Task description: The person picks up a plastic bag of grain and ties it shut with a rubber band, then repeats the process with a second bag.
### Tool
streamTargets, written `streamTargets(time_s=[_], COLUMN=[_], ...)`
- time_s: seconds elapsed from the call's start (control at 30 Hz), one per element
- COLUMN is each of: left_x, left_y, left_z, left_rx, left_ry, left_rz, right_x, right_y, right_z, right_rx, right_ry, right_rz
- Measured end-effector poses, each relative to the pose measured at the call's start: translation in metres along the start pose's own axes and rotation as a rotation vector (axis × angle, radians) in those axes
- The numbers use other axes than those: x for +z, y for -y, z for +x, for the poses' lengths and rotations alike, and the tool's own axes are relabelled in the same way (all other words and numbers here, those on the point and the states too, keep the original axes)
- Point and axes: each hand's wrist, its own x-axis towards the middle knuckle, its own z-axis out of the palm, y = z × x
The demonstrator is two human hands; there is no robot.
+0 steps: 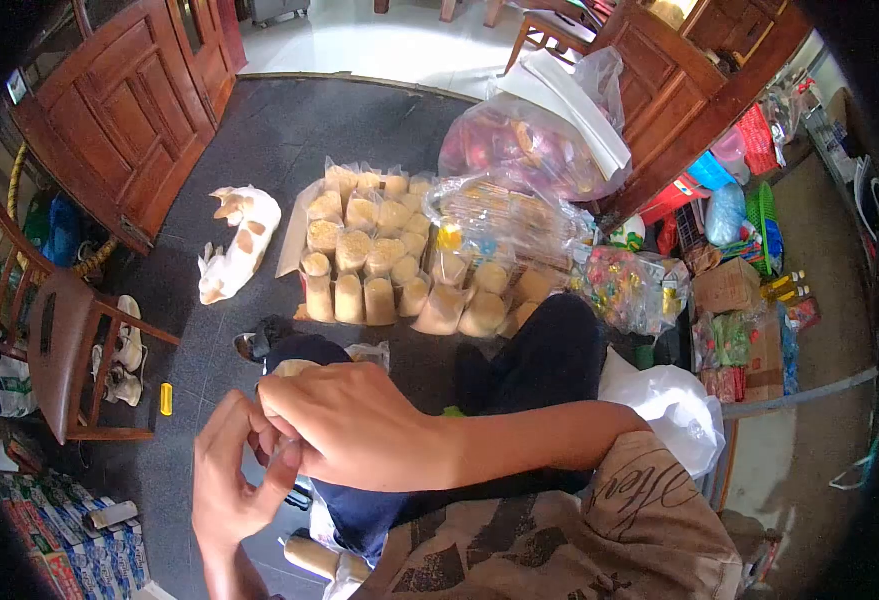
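My left hand (pixel 232 475) and my right hand (pixel 355 420) meet in front of my lap, fingers bent and pinched together. What they hold is mostly hidden behind the fingers; a small tan patch (pixel 296 368) shows just above my right knuckles. Beyond my knees stand rows of clear plastic bags (pixel 350 250) filled with yellowish grain-like contents, several of them on a flattened cardboard sheet (pixel 296 240). Below my hands lies another filled tan bag (pixel 312 557), partly covered by my shirt.
A white and brown dog (pixel 245 245) lies on the dark tile floor. Left are a wooden chair (pixel 65 350), shoes (pixel 128 345), a yellow object (pixel 167 399) and stacked boxes (pixel 70 530). Large plastic bags (pixel 530 150) and a cardboard box (pixel 728 288) stand at right.
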Motion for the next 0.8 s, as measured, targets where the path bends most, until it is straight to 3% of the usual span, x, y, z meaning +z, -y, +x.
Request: streamTargets(time_s=[0.23,0.47,0.8], left_x=[-0.007,-0.012,-0.022], left_y=[-0.012,-0.015,-0.013], left_z=[0.012,0.020,0.030], left_rx=[0.064,-0.014,-0.085], left_ry=[0.087,0.154,0.252], left_rz=[0.167,0.120,0.110], right_x=[0.005,0.004,-0.001], right_y=[0.000,-0.005,-0.008], right_z=[-0.003,-0.003,-0.004], right_rx=[-0.049,-0.154,-0.065], right_ry=[0.021,-0.024,0.078], right_rz=[-0.068,-0.022,0.132])
